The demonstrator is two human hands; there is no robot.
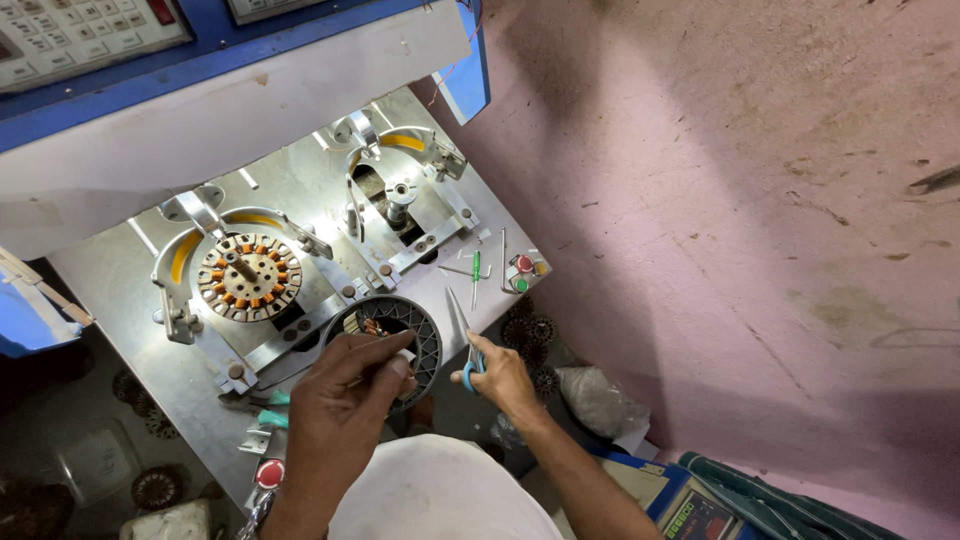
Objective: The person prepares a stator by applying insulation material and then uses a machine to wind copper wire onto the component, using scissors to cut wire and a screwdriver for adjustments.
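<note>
Left hand [345, 395] grips a wound stator [392, 340] at the machine plate's [300, 185] near edge; right hand [500, 378] clasps blue-handled scissors [466, 345] beside it. Stator looks heavy and rigid, its copper windings delicate, so the outer rim seems the safest hold.

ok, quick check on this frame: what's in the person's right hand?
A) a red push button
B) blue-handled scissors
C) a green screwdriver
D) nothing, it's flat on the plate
B: the right hand has its fingers through the blue loops of the scissors, blades pointing up over the metal plate, while the left hand holds the round dark stator.
</note>
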